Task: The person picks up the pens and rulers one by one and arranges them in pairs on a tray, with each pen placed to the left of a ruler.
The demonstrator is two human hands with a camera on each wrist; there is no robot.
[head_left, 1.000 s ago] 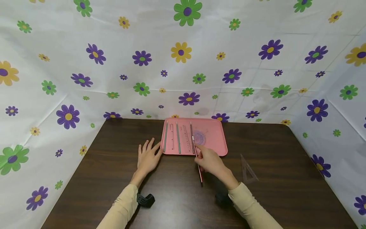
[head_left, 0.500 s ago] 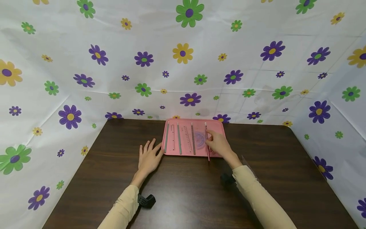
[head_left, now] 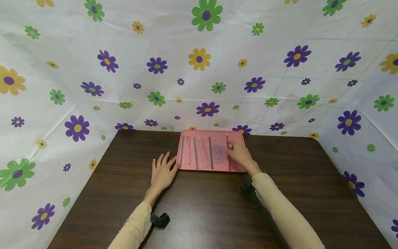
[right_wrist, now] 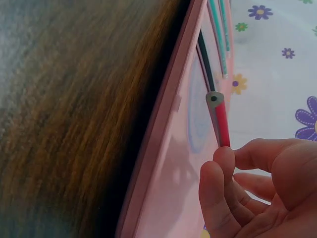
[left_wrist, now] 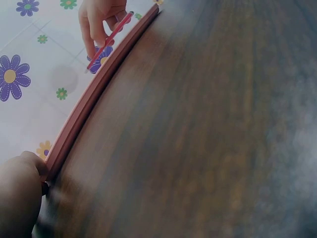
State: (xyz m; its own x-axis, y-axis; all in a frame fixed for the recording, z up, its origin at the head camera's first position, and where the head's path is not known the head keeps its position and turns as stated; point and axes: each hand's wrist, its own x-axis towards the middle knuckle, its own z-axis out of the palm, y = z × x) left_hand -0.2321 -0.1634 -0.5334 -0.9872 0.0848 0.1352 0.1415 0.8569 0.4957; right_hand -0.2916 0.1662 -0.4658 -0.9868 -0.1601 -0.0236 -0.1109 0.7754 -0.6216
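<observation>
A red pencil is pinched between the thumb and fingers of my right hand, lengthwise over the right part of the pink tray. In the right wrist view its blunt grey end shows beyond the fingertips; the left wrist view shows the pencil tilted above the tray rim. My left hand lies with spread fingers at the tray's left edge, touching its near corner. On the tray, left to right, lie a green pencil, a clear ruler, another green pencil, another ruler, a dark pencil and a protractor.
The tray stands at the back of a dark wooden table, close to a flowered cloth backdrop. Black wrist cameras sit by both forearms. My right sleeve covers part of the table's right side.
My right hand has carried the red pencil rightward and back, from beside the dark pencil to past the protractor. The clear set square on the right is now behind the arm. My left hand stays put.
</observation>
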